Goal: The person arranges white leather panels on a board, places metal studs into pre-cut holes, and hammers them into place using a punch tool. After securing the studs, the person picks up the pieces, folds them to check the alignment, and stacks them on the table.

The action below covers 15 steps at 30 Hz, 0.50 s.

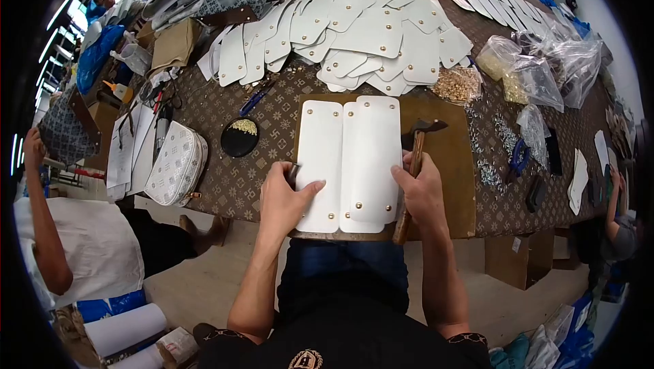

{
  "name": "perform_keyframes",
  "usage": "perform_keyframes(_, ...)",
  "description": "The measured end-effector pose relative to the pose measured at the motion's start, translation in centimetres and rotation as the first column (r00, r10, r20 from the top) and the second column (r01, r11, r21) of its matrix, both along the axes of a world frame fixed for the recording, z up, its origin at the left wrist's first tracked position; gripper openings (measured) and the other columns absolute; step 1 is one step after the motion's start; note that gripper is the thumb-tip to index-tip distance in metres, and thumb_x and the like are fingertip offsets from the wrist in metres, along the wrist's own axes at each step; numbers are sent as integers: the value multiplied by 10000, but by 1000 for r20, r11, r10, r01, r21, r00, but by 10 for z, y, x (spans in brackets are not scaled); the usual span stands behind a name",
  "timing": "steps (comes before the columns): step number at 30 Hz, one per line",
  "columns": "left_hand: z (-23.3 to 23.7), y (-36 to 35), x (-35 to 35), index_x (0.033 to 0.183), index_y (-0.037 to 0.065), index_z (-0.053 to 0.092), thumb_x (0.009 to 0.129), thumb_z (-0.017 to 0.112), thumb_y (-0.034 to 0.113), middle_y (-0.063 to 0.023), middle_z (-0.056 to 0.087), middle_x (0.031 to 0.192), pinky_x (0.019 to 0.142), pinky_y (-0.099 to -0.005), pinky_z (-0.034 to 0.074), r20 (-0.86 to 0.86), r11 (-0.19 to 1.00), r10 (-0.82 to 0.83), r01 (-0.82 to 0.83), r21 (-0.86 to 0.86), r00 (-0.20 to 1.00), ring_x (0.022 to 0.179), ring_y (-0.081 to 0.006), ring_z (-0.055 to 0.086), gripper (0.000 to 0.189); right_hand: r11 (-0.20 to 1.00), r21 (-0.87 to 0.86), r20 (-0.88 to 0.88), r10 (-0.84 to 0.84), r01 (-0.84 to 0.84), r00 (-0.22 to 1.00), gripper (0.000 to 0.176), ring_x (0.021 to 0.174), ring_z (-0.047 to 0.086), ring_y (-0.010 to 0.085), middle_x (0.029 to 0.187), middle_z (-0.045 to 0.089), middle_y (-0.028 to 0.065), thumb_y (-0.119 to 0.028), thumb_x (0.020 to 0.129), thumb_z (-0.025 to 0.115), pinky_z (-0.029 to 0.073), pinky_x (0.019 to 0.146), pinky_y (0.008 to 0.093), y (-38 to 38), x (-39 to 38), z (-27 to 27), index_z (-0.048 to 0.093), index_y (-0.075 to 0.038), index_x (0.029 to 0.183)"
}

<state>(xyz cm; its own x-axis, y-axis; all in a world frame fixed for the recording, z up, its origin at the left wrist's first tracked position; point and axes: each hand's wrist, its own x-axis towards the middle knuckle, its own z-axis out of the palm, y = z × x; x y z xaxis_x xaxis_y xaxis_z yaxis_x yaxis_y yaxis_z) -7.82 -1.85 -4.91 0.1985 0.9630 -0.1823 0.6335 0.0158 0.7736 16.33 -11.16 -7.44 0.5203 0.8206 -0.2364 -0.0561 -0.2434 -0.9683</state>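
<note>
My left hand [289, 199] on white rounded leather panels [351, 144], pinching a small dark tool [293, 171], right hand [421, 188] at their right edge, gripping a wooden-handled hammer [416, 146]

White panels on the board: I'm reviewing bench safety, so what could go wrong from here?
The left hand presses on the white panels while the right hand has a hammer in its grip; a blow could catch the left thumb. The overlapping panels might shift on the board, misaligning their studs. The hammer head could also mark the white surface.
</note>
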Motion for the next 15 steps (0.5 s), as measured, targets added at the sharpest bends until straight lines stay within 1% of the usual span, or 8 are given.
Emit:
perform_keyframes(3, 1, 1, 3, 1176, -90, 628, 823, 865, 255, -213, 733, 1006, 789, -381, 569, 99, 989, -56, 69, -130, 993, 865, -272, 723, 547, 1000, 14, 51, 8, -9, 999, 236, 892, 614, 157, 1006, 638, 83, -61, 933, 697, 520, 820, 328, -1, -8, 7, 530, 25, 1076)
perform_keyframes(4, -1, 1, 4, 1222, -90, 624, 906, 784, 167, -150, 734, 1050, 790, -312, 571, 151, 983, -87, 110, -150, 985, 895, -160, 693, 438, 1000, 25, 63, -1, -1, 998, 236, 892, 614, 157, 1006, 638, 83, -61, 933, 697, 520, 820, 328, 0, -7, 6, 530, 25, 1076)
perform_keyframes(5, -3, 2, 6, 1222, -90, 624, 906, 784, 167, -150, 734, 1050, 790, -312, 571, 162, 983, -97, 120, -139, 982, 895, -160, 693, 438, 999, 50, 0, -16, 16, 1000, 211, 869, 600, 133, 999, 635, 69, -50, 932, 695, 516, 809, 308, 0, -8, 1, 537, 18, 1056)
perform_keyframes(7, -7, 2, 6, 1239, -79, 630, 949, 734, 115, -120, 737, 1075, 792, -314, 581, 479, 953, -95, 218, -208, 873, 894, -152, 696, 364, 996, 84, -54, -32, 37, 998, 188, 845, 586, 110, 993, 631, 56, -39, 932, 692, 512, 797, 288, -1, -8, -2, 544, 11, 1036)
perform_keyframes(9, -11, 5, 6, 1248, -72, 631, 963, 719, 104, -121, 736, 1096, 804, -317, 588, 524, 931, -62, 239, -276, 849, 911, -153, 703, 346, 995, 94, -154, -26, 40, 988, 217, 850, 590, 110, 984, 628, 51, -35, 913, 716, 514, 790, 284, -1, -8, 0, 555, 8, 1053)
perform_keyframes(11, -11, 6, 6, 1256, -65, 632, 977, 705, 93, -122, 734, 1116, 816, -320, 595, 560, 902, -35, 268, -339, 827, 927, -154, 709, 329, 998, 53, -139, -15, 23, 990, 238, 840, 584, 106, 962, 615, 41, -38, 902, 732, 510, 772, 280, -2, -7, 7, 555, 4, 1055)
perform_keyframes(13, -11, 3, 8, 1258, -59, 630, 981, 710, 102, -134, 734, 1132, 838, -329, 604, 647, 839, 121, 270, -472, 753, 954, -167, 721, 330, 1000, 7, -127, -12, 13, 992, 259, 830, 579, 102, 941, 603, 31, -41, 890, 748, 506, 754, 276, -3, -9, 13, 555, -1, 1058)
perform_keyframes(15, -16, 1, 7, 1259, -58, 628, 989, 701, 99, -136, 735, 1132, 852, -337, 609, 661, 828, 139, 280, -486, 738, 968, -176, 725, 321, 998, -54, -26, -18, 17, 1000, 275, 794, 565, 96, 887, 571, 10, -51, 878, 766, 495, 717, 268, -4, -13, 16, 546, -16, 1039)
